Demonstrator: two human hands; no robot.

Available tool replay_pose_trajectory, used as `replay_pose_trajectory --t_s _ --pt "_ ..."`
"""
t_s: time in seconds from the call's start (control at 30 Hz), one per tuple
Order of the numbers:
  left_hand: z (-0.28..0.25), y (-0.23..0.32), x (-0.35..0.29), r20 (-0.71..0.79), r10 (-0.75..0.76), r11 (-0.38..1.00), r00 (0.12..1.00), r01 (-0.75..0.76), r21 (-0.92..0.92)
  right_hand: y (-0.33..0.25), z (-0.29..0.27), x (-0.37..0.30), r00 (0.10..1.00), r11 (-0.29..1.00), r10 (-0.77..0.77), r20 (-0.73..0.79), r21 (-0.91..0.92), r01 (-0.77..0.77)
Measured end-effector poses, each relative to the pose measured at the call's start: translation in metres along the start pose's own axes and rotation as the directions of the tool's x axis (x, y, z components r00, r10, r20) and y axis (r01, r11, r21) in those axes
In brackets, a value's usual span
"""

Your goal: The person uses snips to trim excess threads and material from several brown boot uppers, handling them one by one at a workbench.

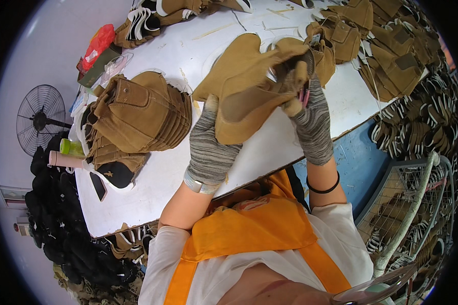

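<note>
I hold a brown suede shoe upper above the white table, its opening toward the right. My left hand, in a grey striped glove with bare fingertips, is closed on the upper's left lower edge; most of its fingers are hidden beneath the suede. On the other side, my right hand, gloved alike, grips the upper near its opening with bent fingers. A small pink thing shows at those fingers, too small to name. Left of my hands stands a stack of similar brown uppers, nested into each other.
More brown uppers are heaped along the table's far right. A pink bottle and a dark phone lie at the left. Black pieces pile beside the table; a wire cart with uppers stands at right.
</note>
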State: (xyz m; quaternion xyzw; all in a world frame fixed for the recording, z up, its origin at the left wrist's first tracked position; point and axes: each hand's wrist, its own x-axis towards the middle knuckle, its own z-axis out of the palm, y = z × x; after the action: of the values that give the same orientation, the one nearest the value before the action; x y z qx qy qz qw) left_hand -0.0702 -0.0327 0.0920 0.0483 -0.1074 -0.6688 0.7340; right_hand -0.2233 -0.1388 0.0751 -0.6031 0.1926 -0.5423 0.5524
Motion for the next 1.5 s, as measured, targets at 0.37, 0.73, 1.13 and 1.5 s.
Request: replay_pose_trajectory --t_s 0.37,0.73,1.13,1.5 --pt "0.023 -0.013 -0.001 0.006 0.375 0.69 0.927 -0.283 0.666 -0.013 0.022 -0.002 1.0 0.967 0.026 -0.002 0.252 -0.025" --pt "0.023 -0.018 -0.01 0.19 0.249 0.453 0.95 -0.287 0.844 -0.003 -0.001 -0.004 0.969 0.889 0.216 -0.124 0.434 -0.143" --pt "0.015 -0.014 -0.012 0.07 0.186 0.672 0.98 -0.179 0.718 0.0 0.009 -0.012 0.981 0.931 0.154 -0.116 0.35 -0.105" --pt "-0.04 0.026 0.007 0.016 0.042 0.893 0.999 -0.045 0.447 -0.046 0.024 -0.023 0.772 0.866 -0.495 0.398 0.151 0.478"
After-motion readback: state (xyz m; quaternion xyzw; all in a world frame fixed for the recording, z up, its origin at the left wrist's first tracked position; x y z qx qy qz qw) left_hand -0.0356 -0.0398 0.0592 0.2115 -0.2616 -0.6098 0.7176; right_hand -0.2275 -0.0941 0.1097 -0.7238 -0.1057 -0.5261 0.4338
